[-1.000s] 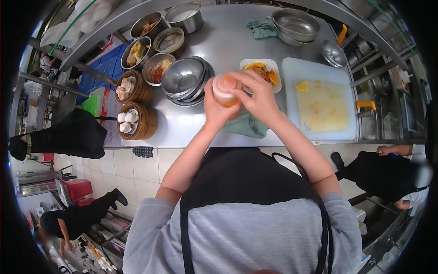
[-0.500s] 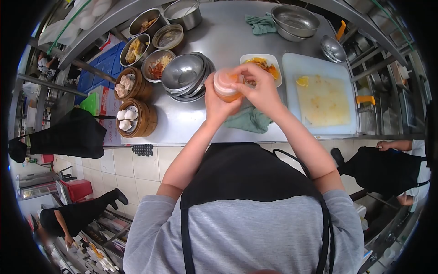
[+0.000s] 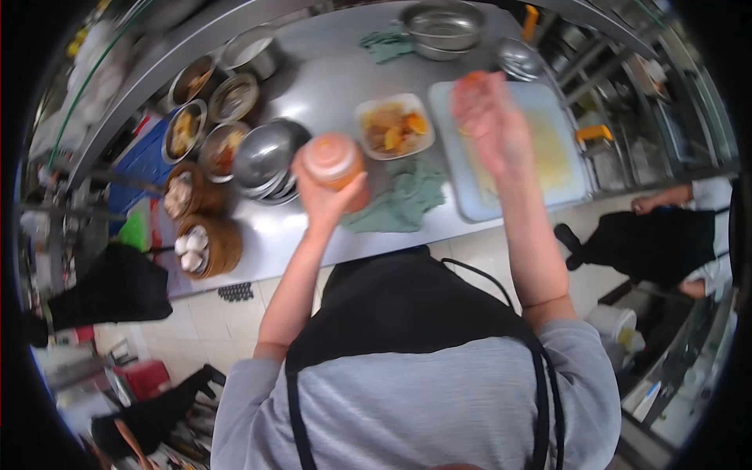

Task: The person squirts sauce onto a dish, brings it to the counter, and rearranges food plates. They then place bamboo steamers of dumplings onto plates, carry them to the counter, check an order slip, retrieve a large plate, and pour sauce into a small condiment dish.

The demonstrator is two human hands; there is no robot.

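Observation:
My left hand (image 3: 321,196) is wrapped around an orange plastic bottle (image 3: 333,160) with a pale pinkish top, held above the table's front part. Over the left side of the white cutting board (image 3: 462,184), my right hand (image 3: 493,125) is raised and smeared by motion. Its fingers are bent around a small orange-red thing (image 3: 473,77) too blurred to name. Between the hands sits a white square dish (image 3: 365,141) of food with orange slices. A crumpled green cloth (image 3: 403,200) lies just right of the bottle.
Stacked metal bowls (image 3: 270,157) stand left of the bottle, beside bamboo steamers (image 3: 223,247) and several food-filled metal bowls (image 3: 227,149). Further back are another green cloth (image 3: 386,45) and large metal bowls (image 3: 442,27). A co-worker in a black apron (image 3: 650,243) stands at right.
My right hand has left the bottle's top and swung right over the cutting board. My left hand and the bottle have shifted left in view. The camera view has tilted.

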